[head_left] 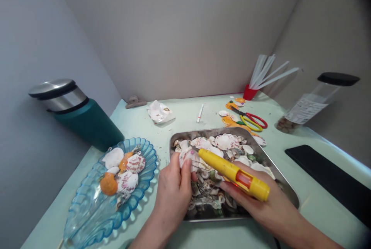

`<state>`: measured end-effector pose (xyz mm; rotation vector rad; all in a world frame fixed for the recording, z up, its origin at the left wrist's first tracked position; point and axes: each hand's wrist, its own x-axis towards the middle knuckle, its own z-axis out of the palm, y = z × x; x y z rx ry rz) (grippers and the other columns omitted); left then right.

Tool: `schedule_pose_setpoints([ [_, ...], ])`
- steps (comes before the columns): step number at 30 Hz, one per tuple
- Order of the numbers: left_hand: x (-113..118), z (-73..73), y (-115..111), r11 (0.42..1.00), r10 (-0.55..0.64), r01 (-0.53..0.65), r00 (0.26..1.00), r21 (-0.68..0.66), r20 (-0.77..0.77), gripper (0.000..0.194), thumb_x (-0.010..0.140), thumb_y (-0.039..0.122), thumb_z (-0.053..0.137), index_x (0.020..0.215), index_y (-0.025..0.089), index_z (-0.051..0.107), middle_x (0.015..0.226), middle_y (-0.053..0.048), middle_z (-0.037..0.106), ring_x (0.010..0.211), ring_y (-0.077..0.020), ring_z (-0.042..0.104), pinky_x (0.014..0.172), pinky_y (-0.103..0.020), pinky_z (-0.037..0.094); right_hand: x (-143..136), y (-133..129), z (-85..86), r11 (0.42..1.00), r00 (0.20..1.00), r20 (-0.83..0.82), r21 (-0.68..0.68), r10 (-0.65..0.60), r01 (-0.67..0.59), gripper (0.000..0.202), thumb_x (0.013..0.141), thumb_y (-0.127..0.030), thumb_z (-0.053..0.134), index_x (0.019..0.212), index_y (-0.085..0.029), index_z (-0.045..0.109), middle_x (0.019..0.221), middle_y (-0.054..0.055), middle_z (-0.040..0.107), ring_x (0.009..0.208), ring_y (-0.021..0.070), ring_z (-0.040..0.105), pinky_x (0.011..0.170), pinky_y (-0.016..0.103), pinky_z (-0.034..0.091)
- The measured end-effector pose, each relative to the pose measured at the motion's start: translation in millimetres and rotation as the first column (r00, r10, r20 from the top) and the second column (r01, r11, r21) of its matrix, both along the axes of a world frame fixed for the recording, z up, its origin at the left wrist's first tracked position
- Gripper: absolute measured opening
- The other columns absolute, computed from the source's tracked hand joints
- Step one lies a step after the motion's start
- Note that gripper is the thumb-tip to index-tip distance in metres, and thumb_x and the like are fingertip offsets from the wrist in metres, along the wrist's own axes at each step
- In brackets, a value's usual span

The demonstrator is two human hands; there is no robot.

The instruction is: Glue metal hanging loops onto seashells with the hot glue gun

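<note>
Over a metal tray point(290, 191) heaped with seashells, my left hand point(173, 181) pinches a pale scallop shell point(187, 158) marked with a pink spot. A yellow hot glue gun point(223, 164) is gripped in my right hand point(261, 191), its tip pointing left and close beside that shell. My right fingers are partly hidden under the gun. Thin glue-like strands seem to hang below the shell. To the left, a blue scalloped glass dish point(95, 218) bears orange, white and speckled shells point(127, 181).
A teal bottle point(89, 121) stands far left. Behind the tray lie a crumpled white packet point(160, 112), a white marker point(200, 113) and scissors point(252, 121) over orange shells. Right are a red cup point(249, 93) of white sticks, a clear jar point(307, 106) and a black slab point(327, 179).
</note>
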<state>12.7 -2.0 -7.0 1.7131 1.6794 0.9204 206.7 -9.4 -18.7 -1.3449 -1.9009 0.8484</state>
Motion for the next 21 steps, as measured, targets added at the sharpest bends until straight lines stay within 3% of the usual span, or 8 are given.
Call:
schedule_pose_setpoints([
  [7,-0.3,-0.7,-0.6,1.000,0.026,-0.026,0.999,-0.015,0.041,0.025,0.094,0.039,0.037,0.076,0.023,0.043,0.059,0.001,0.063,0.054,-0.0179,0.059,0.051,-0.026,0.034,-0.6,-0.5,3.8,0.999,1.000,-0.022,-0.033,0.010,-0.011,0.020,0.088,-0.043,0.056,0.092,-0.024,0.061,0.082,0.000,0.067,0.086,0.0206,0.065,0.069,0.026,0.053],
  [12,-0.8,-0.3,-1.1,1.000,-0.023,0.023,0.999,-0.007,-0.025,0.024,0.094,0.037,0.037,0.077,0.023,0.044,0.060,0.001,0.063,0.054,-0.0176,0.058,0.055,-0.027,0.036,-0.3,-0.8,3.2,0.999,1.000,-0.023,-0.041,0.020,-0.021,0.020,0.087,-0.043,0.056,0.091,-0.024,0.060,0.082,-0.001,0.067,0.083,0.0195,0.065,0.069,0.025,0.052],
  [16,-0.8,0.4,-1.4,1.000,0.025,-0.025,0.999,-0.015,0.028,0.024,0.094,0.038,0.037,0.077,0.023,0.044,0.059,0.001,0.064,0.054,-0.0179,0.059,0.052,-0.026,0.035,-0.6,-1.5,3.1,0.998,0.999,-0.039,-0.059,0.027,-0.030,0.019,0.088,-0.043,0.057,0.092,-0.025,0.060,0.084,-0.002,0.067,0.086,0.0187,0.065,0.069,0.023,0.051],
  [21,-0.4,-0.9,0.0,1.000,-0.026,0.026,1.000,0.005,-0.015,0.023,0.094,0.035,0.037,0.076,0.023,0.045,0.059,0.001,0.064,0.054,-0.0180,0.060,0.054,-0.026,0.036,0.1,-1.8,1.2,0.998,0.998,-0.057,-0.057,0.024,-0.028,0.017,0.088,-0.043,0.057,0.092,-0.026,0.058,0.084,-0.003,0.065,0.086,0.0175,0.064,0.069,0.023,0.050],
])
